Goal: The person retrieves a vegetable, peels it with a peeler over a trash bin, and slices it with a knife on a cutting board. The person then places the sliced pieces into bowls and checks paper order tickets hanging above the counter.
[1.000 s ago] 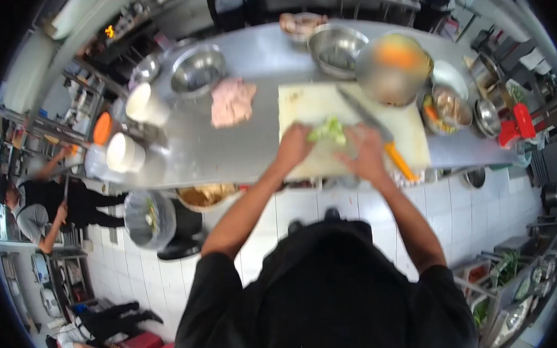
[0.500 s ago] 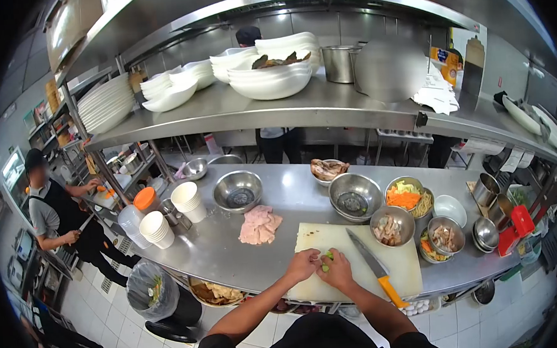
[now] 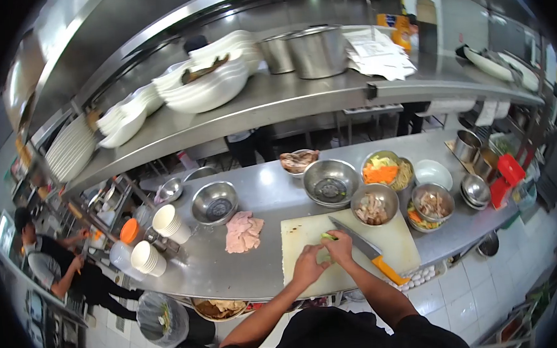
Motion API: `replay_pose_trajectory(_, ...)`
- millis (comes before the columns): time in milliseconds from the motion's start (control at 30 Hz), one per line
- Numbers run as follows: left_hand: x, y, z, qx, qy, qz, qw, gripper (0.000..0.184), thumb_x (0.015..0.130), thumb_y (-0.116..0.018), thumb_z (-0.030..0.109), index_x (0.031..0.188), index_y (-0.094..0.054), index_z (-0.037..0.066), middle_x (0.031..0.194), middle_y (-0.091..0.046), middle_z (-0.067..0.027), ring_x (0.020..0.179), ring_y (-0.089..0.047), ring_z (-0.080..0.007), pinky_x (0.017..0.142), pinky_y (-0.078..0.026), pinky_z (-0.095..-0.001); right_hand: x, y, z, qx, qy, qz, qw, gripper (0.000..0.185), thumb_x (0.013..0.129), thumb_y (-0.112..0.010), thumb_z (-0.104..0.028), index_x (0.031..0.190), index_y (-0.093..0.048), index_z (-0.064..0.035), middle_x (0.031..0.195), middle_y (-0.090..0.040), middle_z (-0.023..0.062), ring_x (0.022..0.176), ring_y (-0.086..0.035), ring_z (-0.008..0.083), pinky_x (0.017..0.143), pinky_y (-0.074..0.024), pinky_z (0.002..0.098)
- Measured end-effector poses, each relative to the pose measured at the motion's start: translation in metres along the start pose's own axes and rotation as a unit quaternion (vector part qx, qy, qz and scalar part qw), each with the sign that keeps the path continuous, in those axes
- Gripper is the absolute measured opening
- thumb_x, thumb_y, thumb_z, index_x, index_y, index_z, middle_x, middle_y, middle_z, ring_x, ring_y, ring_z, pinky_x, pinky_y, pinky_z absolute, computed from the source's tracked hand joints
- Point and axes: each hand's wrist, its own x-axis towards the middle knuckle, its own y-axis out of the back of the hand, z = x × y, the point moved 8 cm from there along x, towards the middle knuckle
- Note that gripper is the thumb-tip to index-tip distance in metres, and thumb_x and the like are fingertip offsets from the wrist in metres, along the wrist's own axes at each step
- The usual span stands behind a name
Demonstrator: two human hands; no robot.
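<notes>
Both my hands are over the white cutting board [image 3: 295, 233]. A small piece of green vegetable [image 3: 328, 236] shows at the fingertips of my right hand [image 3: 341, 247], which is closed on it. Just to the left and slightly lower, my left hand [image 3: 309, 265] has its fingers curled in close to the right one; whatever is in them is hidden. A large knife [image 3: 358, 240] with a yellow-orange handle lies on the board, right of my hands, its blade pointing away from me. Beyond it, at the board's far right corner, stands a metal bowl [image 3: 391, 198] with pieces of meat.
Left of the board lies raw pink meat [image 3: 243, 231]. Metal bowls [image 3: 218, 200] stand behind, one with shredded vegetables [image 3: 380, 169]. Stacked paper cups [image 3: 148, 258] are at left. Overhead runs a steel shelf [image 3: 274, 110] with white bowls. A co-worker [image 3: 54, 258] stands far left.
My head has tilted and turned right, so the scene has shifted. The green piece was between both hands' fingers; now it shows at my right fingertips, with my left hand slightly lower.
</notes>
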Motion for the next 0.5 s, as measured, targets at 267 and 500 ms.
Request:
replay_pose_trajectory(267,-0.002,-0.047,0.004,0.102,-0.109,-0.026,0.988,0.032,0.070,-0.065,0.011,0.101,-0.062,0.003,0.098,-0.057,-0.0167,0.092,-0.056,-0.0344,0.080,-0.047,-0.0408,-0.023,0.027,0.012,0.440,-0.340,-0.102,0.825,0.025,0.074,-0.060,-0.023,0.097,-0.060,-0.0117,0.087,-0.062,0.0067,0.074,-0.059,0.0214,0.065,-0.0480,0.0387)
replay_pose_trajectory(500,0.011,-0.038,-0.001,0.014,-0.035,-0.045,0.998,0.027,0.069,-0.068,0.010,0.094,-0.064,0.002,0.083,-0.060,-0.0148,0.073,-0.060,-0.0299,0.071,-0.050,-0.0395,-0.065,0.055,0.023,0.597,-0.383,-0.119,0.695,0.023,0.079,-0.053,-0.025,0.098,-0.055,-0.0138,0.093,-0.061,0.0077,0.078,-0.059,0.0268,0.070,-0.0487,0.0455)
